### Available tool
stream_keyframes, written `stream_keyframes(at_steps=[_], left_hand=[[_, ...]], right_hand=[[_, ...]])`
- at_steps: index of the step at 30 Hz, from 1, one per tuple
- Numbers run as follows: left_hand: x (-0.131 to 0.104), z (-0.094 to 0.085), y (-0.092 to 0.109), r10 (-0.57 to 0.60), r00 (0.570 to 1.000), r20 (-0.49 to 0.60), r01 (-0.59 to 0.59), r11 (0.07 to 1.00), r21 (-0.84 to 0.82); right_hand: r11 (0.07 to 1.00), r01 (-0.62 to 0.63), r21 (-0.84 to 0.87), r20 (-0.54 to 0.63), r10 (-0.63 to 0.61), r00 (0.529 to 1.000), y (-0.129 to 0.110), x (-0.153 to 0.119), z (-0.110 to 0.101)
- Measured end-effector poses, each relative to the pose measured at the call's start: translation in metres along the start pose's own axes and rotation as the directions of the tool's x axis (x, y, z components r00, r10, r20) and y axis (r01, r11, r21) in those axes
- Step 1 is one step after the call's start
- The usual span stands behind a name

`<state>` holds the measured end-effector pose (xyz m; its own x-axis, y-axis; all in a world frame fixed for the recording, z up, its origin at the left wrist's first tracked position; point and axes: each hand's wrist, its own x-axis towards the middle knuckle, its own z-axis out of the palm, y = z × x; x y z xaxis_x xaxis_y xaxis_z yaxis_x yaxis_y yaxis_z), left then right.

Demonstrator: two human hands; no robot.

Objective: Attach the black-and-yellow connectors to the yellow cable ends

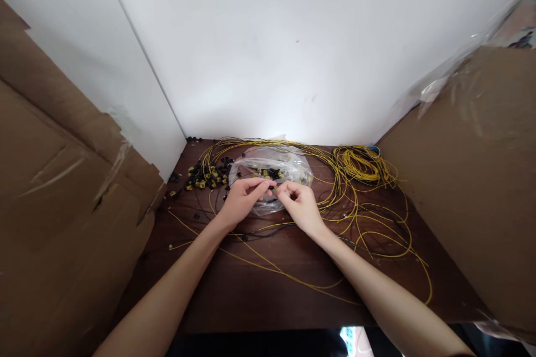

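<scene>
My left hand (246,196) and my right hand (298,201) meet over the middle of the table, both with fingers pinched. Between the fingertips is a small black connector (271,188), mostly covered by my fingers. My left thumb and forefinger close on it, and my right fingers pinch at its right side; what exactly they hold is hidden. Right behind and beneath the hands lies a clear plastic bag (288,163) with small black and yellow parts in it. Thin yellow wires (268,227) run across the table close below both hands.
Black and yellow connectors (209,177) lie piled left of the bag. A coil of yellow wire (362,164) sits at the back right, with loose loops (383,234) in front. Cardboard (62,206) walls the left side, more cardboard (473,189) the right; a white panel (276,56) stands behind.
</scene>
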<state>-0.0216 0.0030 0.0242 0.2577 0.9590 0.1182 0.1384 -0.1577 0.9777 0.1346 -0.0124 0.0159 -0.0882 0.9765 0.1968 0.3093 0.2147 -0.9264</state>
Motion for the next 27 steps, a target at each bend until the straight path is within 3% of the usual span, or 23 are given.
stream_keyframes(at_steps=[27], left_hand=[[-0.0008, -0.0003, 0.0046, -0.033, 0.999, -0.008, 0.033, 0.999, -0.022]], right_hand=[[0.999, 0.023, -0.027, 0.017, -0.023, 1.000, -0.0040, -0.0001, -0.0032]])
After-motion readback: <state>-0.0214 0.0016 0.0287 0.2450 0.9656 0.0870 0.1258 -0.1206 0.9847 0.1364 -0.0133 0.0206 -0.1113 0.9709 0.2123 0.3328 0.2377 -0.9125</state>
